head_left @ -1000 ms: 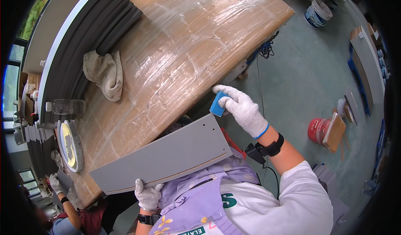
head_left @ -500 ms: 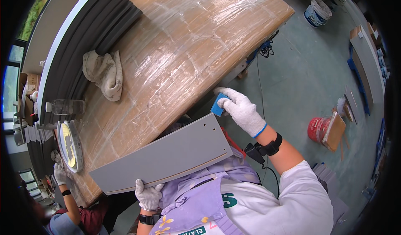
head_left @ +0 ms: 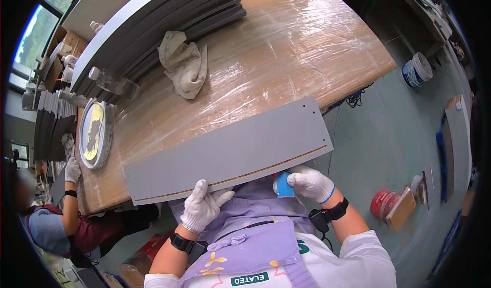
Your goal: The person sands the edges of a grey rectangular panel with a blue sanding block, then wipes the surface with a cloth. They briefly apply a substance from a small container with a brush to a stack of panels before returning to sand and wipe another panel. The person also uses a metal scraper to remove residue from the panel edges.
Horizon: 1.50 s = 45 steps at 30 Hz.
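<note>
A long grey panel (head_left: 230,152) lies slantwise over the table's near edge, with a narrow brown groove along its near side and small holes at its right end. My left hand (head_left: 200,206), in a white knit glove, grips that near edge left of the middle, one digit on top. In my gloved right hand (head_left: 311,183) is a blue sanding block (head_left: 284,184), pinched by the fingers just below the panel's near edge toward its right end. Whether the block touches the panel I cannot tell.
Plastic film covers the table (head_left: 266,58). On it are a crumpled rag (head_left: 184,65), stacked dark grey panels (head_left: 169,27), a clear bottle (head_left: 115,83) and a round tub lid with yellow paste (head_left: 95,134). A co-worker (head_left: 56,226) stands left. Buckets stand on the right-hand floor.
My right hand has brought the blue block from the panel's far right corner to its near edge. The panel now sits farther onto the table in view; my head view has shifted.
</note>
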Tool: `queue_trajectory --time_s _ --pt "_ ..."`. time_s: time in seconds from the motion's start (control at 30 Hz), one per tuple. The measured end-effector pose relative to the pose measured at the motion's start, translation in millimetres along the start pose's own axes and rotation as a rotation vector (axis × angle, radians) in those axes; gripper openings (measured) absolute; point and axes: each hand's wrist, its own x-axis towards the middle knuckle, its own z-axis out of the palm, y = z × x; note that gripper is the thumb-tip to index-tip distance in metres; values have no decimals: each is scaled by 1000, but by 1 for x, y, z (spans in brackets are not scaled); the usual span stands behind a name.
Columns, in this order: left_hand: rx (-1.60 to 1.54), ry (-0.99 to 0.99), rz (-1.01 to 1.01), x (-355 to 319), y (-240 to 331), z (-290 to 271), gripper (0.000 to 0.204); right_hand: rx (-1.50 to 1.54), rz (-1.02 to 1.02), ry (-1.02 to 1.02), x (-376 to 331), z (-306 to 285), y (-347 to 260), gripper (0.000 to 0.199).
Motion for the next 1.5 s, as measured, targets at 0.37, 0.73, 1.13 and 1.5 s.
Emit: queue_trajectory --time_s 0.37,0.73,1.13,1.5 --pt "1554 923 917 -115 95 -155 19 -7 -170 7 -5 49 -18 38" --pt "2052 409 1084 -64 196 -152 56 -29 -261 114 -8 73 -35 37" --pt "509 237 676 -107 153 -53 33 -31 -378 3 9 103 -65 73" --pt "26 225 389 -58 109 -64 39 -106 -631 243 -8 93 -70 51"
